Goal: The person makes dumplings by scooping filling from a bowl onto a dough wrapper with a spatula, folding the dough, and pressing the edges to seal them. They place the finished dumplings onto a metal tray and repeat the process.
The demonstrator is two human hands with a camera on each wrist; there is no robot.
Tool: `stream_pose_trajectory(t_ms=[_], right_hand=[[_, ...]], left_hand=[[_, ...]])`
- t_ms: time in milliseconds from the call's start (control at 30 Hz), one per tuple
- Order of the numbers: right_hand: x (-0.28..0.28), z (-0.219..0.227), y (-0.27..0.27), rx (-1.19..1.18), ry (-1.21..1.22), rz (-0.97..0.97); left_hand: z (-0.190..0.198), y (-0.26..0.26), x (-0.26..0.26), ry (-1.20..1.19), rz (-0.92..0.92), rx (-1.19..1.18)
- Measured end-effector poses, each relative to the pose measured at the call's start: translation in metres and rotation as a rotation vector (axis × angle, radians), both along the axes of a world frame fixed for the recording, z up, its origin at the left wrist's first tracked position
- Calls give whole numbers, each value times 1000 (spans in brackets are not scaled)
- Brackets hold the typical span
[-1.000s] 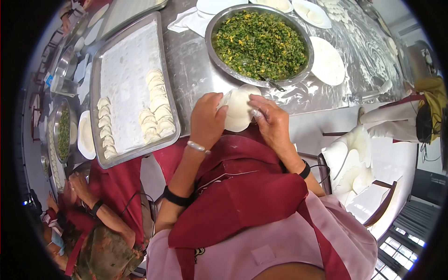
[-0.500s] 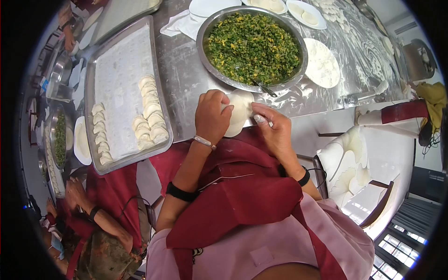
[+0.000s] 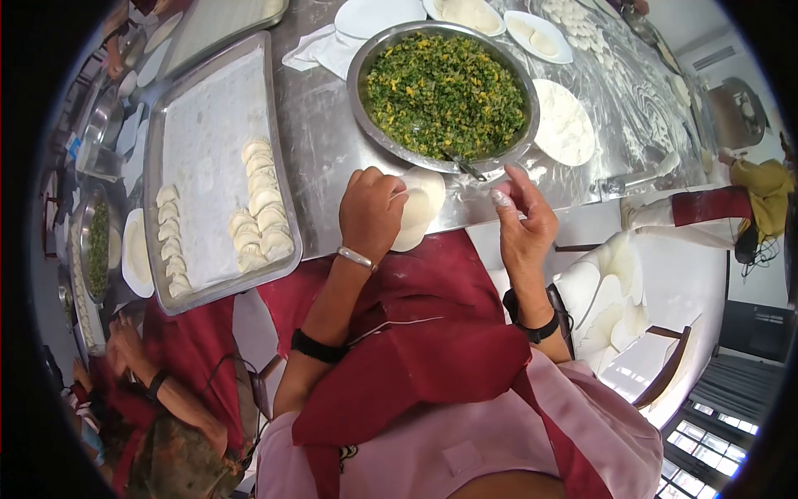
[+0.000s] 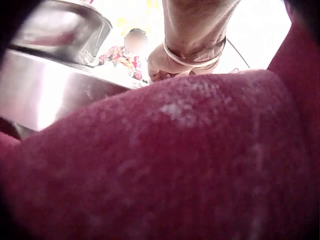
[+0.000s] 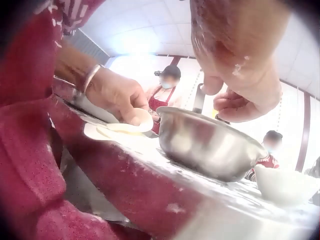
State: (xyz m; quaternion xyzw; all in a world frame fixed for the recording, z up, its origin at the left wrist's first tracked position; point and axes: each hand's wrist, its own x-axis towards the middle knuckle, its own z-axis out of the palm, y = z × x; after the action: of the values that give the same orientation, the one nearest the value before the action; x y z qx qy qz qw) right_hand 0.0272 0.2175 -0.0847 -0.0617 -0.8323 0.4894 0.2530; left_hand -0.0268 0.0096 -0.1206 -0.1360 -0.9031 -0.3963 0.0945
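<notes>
Dumpling filling is the step: left hand (image 3: 371, 212) cups 1 dough wrapper (image 3: 418, 206) at the bench (image 3: 320, 145) edge; right hand (image 3: 525, 218), loosely open and empty, must take the spoon (image 3: 462, 165) from the filling bowl (image 3: 444, 89)

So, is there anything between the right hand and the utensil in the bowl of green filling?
Nothing visible stands between them. The right hand is raised beside the bowl's near rim, apart from the utensil handle that sticks out over it. The left hand holds the dough wrapper off to the side.
</notes>
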Motion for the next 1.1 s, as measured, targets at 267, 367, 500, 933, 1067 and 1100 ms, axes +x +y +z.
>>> stream_pose_trajectory(t_ms=[267, 367, 500, 933, 1067, 1100], right_hand=[[-44, 20, -8, 313, 75, 331], [-60, 26, -13, 291, 92, 328], [-78, 28, -12, 280, 57, 308], [-109, 17, -4, -81, -82, -35], [-125, 12, -26, -318, -167, 14], [-128, 15, -31, -359, -210, 34]], left_hand=[[14, -9, 9, -232, 26, 608], [33, -18, 12, -407, 87, 834], [49, -22, 14, -615, -73, 1273], [36, -30, 11, -686, -98, 1513], [35, -31, 9, -648, -42, 1545], [35, -32, 8, -648, -40, 1548]])
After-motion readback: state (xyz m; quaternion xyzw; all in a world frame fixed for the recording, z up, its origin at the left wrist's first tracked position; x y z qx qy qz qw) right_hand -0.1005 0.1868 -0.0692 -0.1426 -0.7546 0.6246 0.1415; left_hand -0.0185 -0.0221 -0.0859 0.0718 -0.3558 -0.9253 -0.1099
